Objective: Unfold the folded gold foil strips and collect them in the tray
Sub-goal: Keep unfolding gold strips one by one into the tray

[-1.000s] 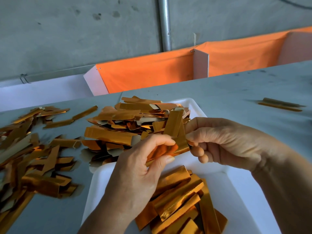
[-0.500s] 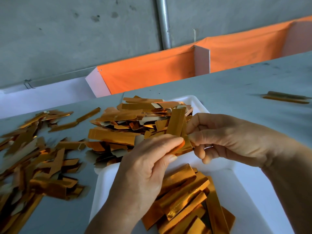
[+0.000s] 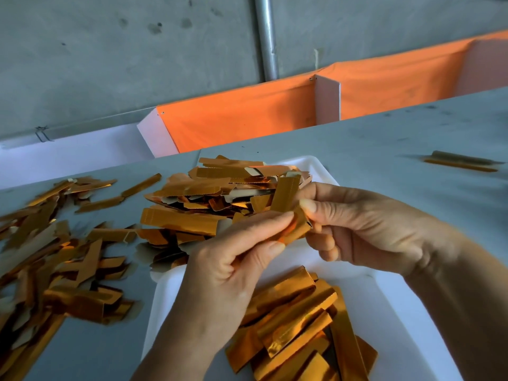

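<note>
Both hands shifted slightly right since earlier frame. Left hand [image 3: 228, 273] and right hand [image 3: 365, 229] pinch folded gold foil strip [image 3: 288, 213] between thumbs and fingertips above white rectangular tray [image 3: 390, 306], over its far end.

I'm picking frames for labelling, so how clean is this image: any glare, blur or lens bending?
Head view: bright glints on the strips in the tray; the pile on the left is smeared by blur; table edge and wall pipe bow from the wide lens; both hands and the held strip are sharp.
</note>
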Demonstrator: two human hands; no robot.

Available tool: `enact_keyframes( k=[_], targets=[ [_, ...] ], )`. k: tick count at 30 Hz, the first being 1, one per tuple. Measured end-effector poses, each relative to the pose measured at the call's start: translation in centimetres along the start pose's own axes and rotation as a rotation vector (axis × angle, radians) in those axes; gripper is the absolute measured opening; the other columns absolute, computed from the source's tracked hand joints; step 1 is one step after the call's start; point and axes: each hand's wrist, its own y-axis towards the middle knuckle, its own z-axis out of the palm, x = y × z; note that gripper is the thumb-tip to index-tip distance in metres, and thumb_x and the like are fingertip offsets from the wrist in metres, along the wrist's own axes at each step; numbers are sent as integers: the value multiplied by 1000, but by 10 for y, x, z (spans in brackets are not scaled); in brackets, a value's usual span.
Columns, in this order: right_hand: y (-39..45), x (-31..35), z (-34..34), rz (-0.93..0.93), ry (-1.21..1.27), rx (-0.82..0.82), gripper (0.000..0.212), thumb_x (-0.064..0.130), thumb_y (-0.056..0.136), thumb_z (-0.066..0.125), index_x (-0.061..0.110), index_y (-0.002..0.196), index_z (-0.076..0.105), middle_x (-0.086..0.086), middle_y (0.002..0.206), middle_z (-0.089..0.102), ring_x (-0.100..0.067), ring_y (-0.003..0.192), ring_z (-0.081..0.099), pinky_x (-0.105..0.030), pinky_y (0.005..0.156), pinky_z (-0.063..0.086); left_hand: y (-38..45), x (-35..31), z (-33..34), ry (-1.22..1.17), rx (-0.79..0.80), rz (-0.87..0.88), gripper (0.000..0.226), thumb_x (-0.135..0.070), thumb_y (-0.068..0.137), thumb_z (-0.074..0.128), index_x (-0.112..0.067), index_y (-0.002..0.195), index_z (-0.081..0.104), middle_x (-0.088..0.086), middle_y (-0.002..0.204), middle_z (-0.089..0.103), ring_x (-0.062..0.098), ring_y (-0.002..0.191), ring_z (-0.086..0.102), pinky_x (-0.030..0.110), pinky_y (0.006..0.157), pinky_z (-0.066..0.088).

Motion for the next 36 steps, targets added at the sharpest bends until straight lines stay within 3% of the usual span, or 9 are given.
enact_keyframes(
  k=[7,12,16,20,24,28,32,36],
  targets=[
    [6,-4,1,-37,86,78,27,26,70,76,8,84,61,-1,60,53,-11,48,55,-19,47,47,-1,-1,0,-103,37,-63,39,-16,85,59,-37,118,60,-20,117,65,0,115,57,10,91,44],
    [6,-5,2,-58,-7,2,17,25,78,71,12,74,62,0,57,54,-11,48,57,-19,49,49,0,0,-2,-112,42,-115,35,-19,84,59,-37,114,65,-19,113,67,0,113,58,9,89,44],
    [7,-2,3,-42,5,8,25,23,72,73,8,86,58,-2,59,56,-11,51,61,-20,51,51,0,-1,-2,-141,33,-155,34,-24,84,61,-42,113,62,-17,109,69,2,107,62,11,84,46],
    [8,-1,8,-70,-75,-13,13,21,72,74,14,76,64,-4,61,56,-12,52,61,-20,52,51,0,1,-1,-190,24,-171,29,-30,83,65,-38,111,59,-12,109,69,6,108,62,15,87,47],
    [5,-1,8,-18,-72,-20,13,30,78,66,16,79,63,-3,65,60,-13,58,65,-22,53,53,0,1,1,-101,-11,-176,30,-38,81,62,-43,110,57,-14,110,68,7,110,61,28,91,48],
    [3,-3,6,139,-4,16,40,48,79,58,8,82,64,-10,74,64,-19,66,69,-25,54,55,-1,-2,6,46,-62,-151,35,-30,82,65,-47,110,55,-27,110,64,-7,109,57,6,85,42],
    [1,0,1,226,54,83,46,37,80,63,0,107,65,-19,94,69,-24,77,72,-31,63,59,-4,-5,5,217,-75,-99,51,-15,84,67,-51,116,51,-23,118,60,-11,113,52,1,86,37],
    [0,3,4,214,-16,135,35,23,75,70,7,104,60,-13,86,71,-23,84,72,-31,74,59,-1,-7,9,358,15,-40,65,-9,89,58,-49,135,38,-28,145,33,-3,137,27,13,105,31]
  ],
)
